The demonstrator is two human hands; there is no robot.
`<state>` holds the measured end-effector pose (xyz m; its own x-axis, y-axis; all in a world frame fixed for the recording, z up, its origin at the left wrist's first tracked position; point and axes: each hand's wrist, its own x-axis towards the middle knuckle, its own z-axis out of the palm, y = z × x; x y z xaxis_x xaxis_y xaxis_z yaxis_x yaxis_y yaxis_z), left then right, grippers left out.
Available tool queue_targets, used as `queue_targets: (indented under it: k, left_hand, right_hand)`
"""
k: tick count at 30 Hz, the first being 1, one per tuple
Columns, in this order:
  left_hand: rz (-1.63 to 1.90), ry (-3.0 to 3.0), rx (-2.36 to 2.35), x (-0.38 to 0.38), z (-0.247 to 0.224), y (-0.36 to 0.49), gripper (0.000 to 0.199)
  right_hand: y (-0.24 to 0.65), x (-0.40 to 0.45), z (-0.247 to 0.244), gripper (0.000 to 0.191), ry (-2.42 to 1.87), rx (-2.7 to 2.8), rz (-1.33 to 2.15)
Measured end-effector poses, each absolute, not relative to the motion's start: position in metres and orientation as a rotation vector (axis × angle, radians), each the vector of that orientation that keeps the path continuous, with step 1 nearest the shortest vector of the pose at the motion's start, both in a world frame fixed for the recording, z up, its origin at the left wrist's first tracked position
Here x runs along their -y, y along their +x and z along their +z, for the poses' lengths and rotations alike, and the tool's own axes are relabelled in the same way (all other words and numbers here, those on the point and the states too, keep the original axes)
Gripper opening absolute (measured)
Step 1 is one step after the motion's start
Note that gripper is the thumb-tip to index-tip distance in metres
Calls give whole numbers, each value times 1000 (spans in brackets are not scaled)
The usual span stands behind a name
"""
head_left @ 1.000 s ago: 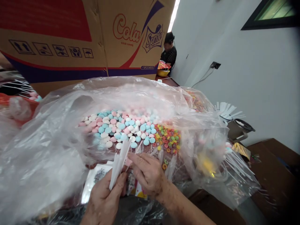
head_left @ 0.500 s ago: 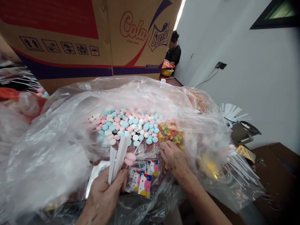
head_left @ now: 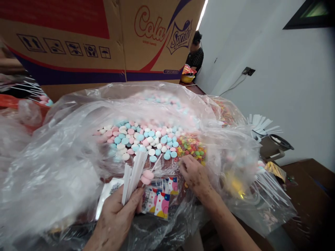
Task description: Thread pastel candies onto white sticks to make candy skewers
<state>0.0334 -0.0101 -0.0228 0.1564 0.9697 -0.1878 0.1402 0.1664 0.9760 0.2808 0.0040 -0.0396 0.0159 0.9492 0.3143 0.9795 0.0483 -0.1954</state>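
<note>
The left hand (head_left: 115, 212) is closed around an upright bundle of slim, flat white sticks (head_left: 134, 174), thumb pressed across its lower end. Just right of the bundle, above the thumb, stand two pale pink, round, flattened candies (head_left: 147, 176) on a thin white stick; its long axis leans up and to the right, towards the other hand's side. The left hand is nearer to it.

The right hand (head_left: 195, 176) is apart from it, fingers bunched and pointing down at the near left edge of a heap of small, multicoloured, ring-shaped candies (head_left: 192, 144). The heap lies directly beyond these fingers; their tips are partly hidden, so whether they pinch a ring cannot be told.

Left of the rings lies a spread of pink, blue and white disc candies (head_left: 141, 137), with clear plastic sheeting (head_left: 65, 139) around both. Colourful dotted packets (head_left: 161, 205) lie between the wrists.
</note>
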Motion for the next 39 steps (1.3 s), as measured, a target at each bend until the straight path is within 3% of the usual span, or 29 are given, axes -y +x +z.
queue_targets:
  k: [4, 15, 18, 22, 25, 34, 39]
  left_hand:
    - [863, 1267, -1287, 10, -18, 34, 34]
    - [816, 1342, -1275, 11, -24, 33, 37]
    - [843, 1409, -1249, 10, -22, 33, 35]
    - [747, 1467, -1207, 10, -18, 36, 28]
    - [710, 1484, -1185, 10, -18, 38, 30]
    - [675, 1526, -1171, 8, -17, 39, 28]
    - [668, 1492, -1156, 7, -14, 41, 32]
  right_hand:
    - [279, -12, -40, 14, -1847, 1860, -144]
    - [269, -23, -40, 17, -1896, 2217, -396]
    - [270, -23, -39, 17, -1832, 2039, -123]
    - [266, -20, -31, 7, -1535, 1341, 657]
    - [258, -17, -21, 18, -1238, 924, 1042]
    - [249, -12, -16, 18, -1036, 807, 1223]
    - [252, -7, -22, 15, -1097, 1071, 1231]
